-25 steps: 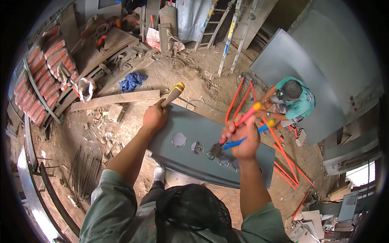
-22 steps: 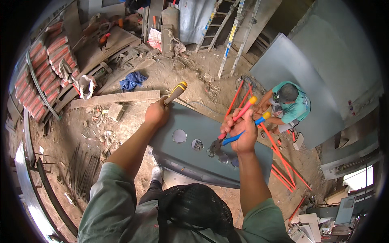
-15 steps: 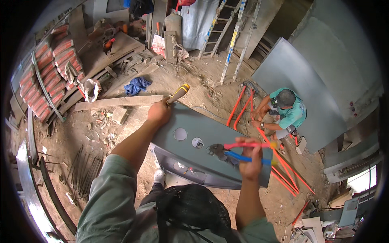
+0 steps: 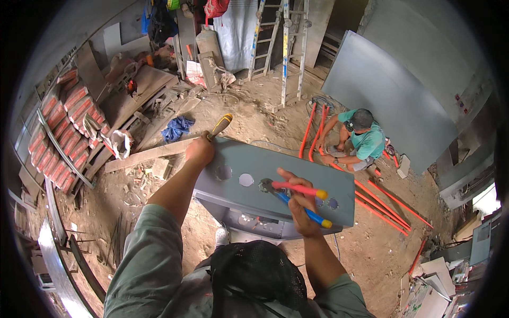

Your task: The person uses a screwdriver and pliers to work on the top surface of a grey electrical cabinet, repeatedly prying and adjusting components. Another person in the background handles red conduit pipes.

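Observation:
A grey metal box (image 4: 291,161) with several round holes along its top face lies in front of me. At its far left corner, my left hand (image 4: 200,151) is closed around a screwdriver (image 4: 221,124) with a yellow and dark handle, which points up and away. Over the right half of the box, my right hand (image 4: 303,206) grips pliers (image 4: 299,188) with one pink and one blue handle, both yellow-tipped. The handles are spread and the jaws point left, over a hole whose edge they partly hide. Whether the jaws touch the metal I cannot tell.
A co-worker (image 4: 363,135) in a teal shirt squats beyond the box's right end, near orange pipes (image 4: 382,204). A large grey sheet (image 4: 389,90) leans behind. Ladders (image 4: 289,53) stand at the back. Stacked sacks (image 4: 66,130), planks (image 4: 151,153) and rubble lie left.
My right hand has shifted left and turned the pliers so their handles slant down to the right. The left hand keeps the screwdriver at the box's corner. The whole view has shifted slightly.

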Action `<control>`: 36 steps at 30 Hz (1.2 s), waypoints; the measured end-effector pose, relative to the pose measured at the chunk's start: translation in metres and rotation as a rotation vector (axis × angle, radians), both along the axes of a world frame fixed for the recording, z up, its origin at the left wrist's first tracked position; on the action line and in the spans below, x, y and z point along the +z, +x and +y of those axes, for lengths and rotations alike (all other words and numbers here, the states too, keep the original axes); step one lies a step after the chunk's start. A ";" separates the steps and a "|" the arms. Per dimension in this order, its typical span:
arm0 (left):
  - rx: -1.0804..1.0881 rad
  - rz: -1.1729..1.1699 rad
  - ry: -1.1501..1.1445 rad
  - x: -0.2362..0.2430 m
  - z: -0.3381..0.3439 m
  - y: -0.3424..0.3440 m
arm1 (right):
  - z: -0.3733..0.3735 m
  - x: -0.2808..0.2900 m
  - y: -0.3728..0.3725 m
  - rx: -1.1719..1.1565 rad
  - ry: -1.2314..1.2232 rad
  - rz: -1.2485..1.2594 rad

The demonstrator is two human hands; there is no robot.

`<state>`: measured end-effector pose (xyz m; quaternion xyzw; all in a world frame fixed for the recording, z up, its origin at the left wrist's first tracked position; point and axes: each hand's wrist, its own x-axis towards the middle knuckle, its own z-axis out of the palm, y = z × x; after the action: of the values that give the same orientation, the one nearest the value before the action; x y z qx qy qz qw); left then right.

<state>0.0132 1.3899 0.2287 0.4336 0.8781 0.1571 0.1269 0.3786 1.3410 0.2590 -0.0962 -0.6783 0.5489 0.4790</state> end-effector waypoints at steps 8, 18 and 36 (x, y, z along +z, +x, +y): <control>0.034 -0.044 0.046 0.003 -0.008 0.001 | -0.002 -0.009 -0.044 -0.022 -0.096 0.356; -0.004 -0.066 0.057 0.009 -0.025 0.001 | 0.037 0.036 -0.089 -0.060 -0.231 0.097; -0.030 -0.036 0.134 0.000 -0.023 -0.004 | 0.004 0.016 -0.043 -0.128 -0.158 0.121</control>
<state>0.0094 1.3674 0.2291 0.4516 0.8565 0.2214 0.1156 0.3352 1.3454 0.2746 -0.1432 -0.5952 0.5736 0.5442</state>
